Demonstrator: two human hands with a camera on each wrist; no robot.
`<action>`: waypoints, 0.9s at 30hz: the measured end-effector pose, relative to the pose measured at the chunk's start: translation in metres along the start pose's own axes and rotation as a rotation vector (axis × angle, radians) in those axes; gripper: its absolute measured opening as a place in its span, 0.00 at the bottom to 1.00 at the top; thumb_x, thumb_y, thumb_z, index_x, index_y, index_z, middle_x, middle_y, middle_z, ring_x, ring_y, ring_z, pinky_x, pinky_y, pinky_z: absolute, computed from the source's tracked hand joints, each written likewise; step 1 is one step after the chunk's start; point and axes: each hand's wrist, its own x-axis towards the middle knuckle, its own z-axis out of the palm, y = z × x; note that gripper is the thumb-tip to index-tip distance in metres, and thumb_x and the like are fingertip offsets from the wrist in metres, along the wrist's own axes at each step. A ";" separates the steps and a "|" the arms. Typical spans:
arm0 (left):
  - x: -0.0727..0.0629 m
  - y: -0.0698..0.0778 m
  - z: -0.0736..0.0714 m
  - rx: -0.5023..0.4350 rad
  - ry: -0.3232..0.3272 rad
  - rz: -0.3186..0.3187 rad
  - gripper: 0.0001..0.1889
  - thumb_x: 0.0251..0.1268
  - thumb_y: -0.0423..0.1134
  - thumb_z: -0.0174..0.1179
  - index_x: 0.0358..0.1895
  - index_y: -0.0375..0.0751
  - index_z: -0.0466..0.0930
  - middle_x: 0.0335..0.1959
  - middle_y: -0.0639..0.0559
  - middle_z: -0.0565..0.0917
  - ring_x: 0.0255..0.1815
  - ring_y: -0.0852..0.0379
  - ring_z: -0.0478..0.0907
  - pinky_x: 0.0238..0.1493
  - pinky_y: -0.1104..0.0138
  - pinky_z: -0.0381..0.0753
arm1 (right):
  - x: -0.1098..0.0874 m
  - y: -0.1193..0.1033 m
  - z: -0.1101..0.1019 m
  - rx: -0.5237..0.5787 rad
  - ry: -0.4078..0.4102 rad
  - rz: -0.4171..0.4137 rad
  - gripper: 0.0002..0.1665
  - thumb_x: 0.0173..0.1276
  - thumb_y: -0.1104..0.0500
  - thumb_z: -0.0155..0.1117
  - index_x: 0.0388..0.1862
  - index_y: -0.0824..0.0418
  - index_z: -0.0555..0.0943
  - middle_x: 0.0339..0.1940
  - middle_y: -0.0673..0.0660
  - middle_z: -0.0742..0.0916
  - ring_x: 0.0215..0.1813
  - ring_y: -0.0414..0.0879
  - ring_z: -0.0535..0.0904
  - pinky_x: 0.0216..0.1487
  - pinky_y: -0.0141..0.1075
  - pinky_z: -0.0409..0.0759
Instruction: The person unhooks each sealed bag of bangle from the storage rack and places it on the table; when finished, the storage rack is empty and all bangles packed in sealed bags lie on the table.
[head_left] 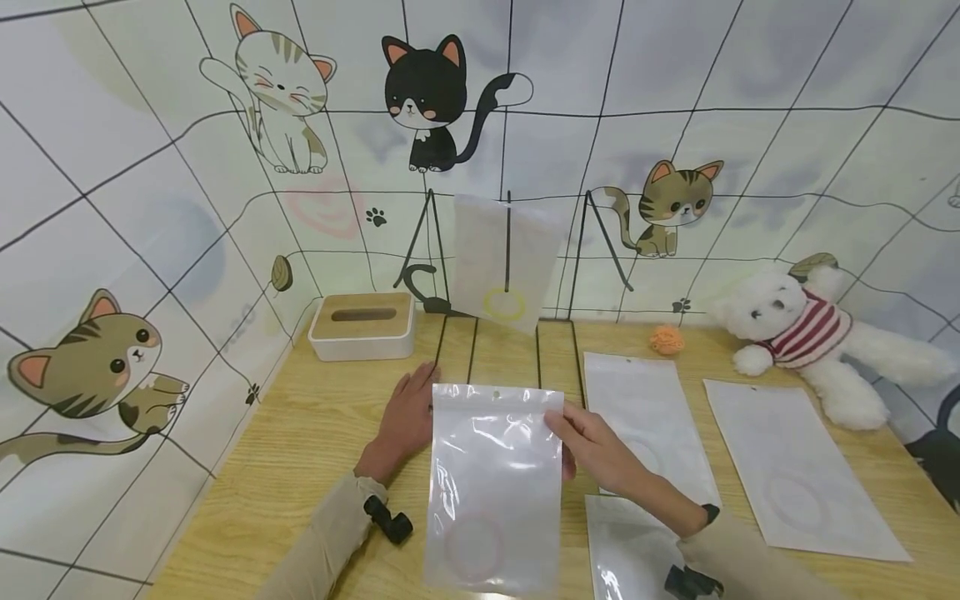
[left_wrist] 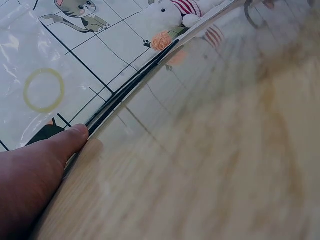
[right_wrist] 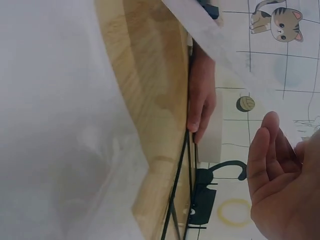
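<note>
My right hand (head_left: 600, 442) pinches the upper right edge of a glossy white zip bag (head_left: 495, 467), between thumb and fingers. A pink ring (head_left: 476, 546) shows through its lower part. My left hand (head_left: 408, 412) lies low on the table beside that bag, fingers extended. In the left wrist view its thumb (left_wrist: 75, 135) touches the black rods (left_wrist: 112, 102) of a wire rack's base. On the rack (head_left: 508, 250), at the back of the table, hangs another bag (head_left: 480, 242) with a yellow ring (head_left: 504, 304) near its bottom.
Three more white bags (head_left: 645, 392) lie to the right, one with a faint pink ring (head_left: 801, 502). A tissue box (head_left: 363, 329) stands back left. An orange ball-like thing (head_left: 667, 339) and a white plush toy (head_left: 806, 325) sit back right, by the cat-print wall (head_left: 570, 67).
</note>
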 end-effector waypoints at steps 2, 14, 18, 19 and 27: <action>0.000 0.000 0.001 0.005 -0.002 -0.009 0.35 0.70 0.48 0.52 0.74 0.29 0.62 0.76 0.38 0.65 0.79 0.43 0.58 0.79 0.48 0.54 | -0.002 0.003 0.002 -0.003 -0.033 -0.022 0.19 0.83 0.54 0.47 0.31 0.63 0.69 0.14 0.64 0.77 0.18 0.59 0.79 0.22 0.40 0.80; 0.001 0.005 -0.002 -0.093 -0.081 -0.092 0.50 0.66 0.70 0.53 0.78 0.34 0.53 0.81 0.43 0.55 0.83 0.47 0.49 0.82 0.53 0.44 | -0.016 0.005 0.015 -0.054 -0.171 0.086 0.20 0.81 0.49 0.50 0.33 0.61 0.74 0.14 0.55 0.80 0.17 0.43 0.78 0.21 0.38 0.81; 0.001 0.004 -0.002 -0.087 -0.069 -0.095 0.49 0.67 0.69 0.53 0.78 0.35 0.55 0.81 0.44 0.56 0.83 0.48 0.49 0.82 0.53 0.45 | -0.022 0.008 0.017 -0.097 -0.202 0.125 0.20 0.80 0.47 0.52 0.33 0.60 0.76 0.13 0.49 0.77 0.16 0.36 0.72 0.19 0.30 0.73; 0.000 0.004 -0.002 -0.083 -0.068 -0.097 0.49 0.67 0.70 0.52 0.78 0.35 0.55 0.81 0.44 0.56 0.83 0.48 0.49 0.82 0.53 0.45 | -0.023 0.008 0.017 -0.118 -0.208 0.130 0.19 0.79 0.47 0.52 0.33 0.59 0.77 0.13 0.47 0.75 0.16 0.34 0.71 0.19 0.28 0.71; 0.000 0.007 -0.004 -0.090 -0.054 -0.096 0.49 0.66 0.67 0.55 0.77 0.34 0.56 0.80 0.42 0.58 0.82 0.46 0.52 0.81 0.52 0.48 | -0.030 0.014 0.023 -0.408 -0.221 0.118 0.18 0.75 0.46 0.57 0.25 0.51 0.79 0.14 0.39 0.71 0.18 0.30 0.63 0.18 0.26 0.60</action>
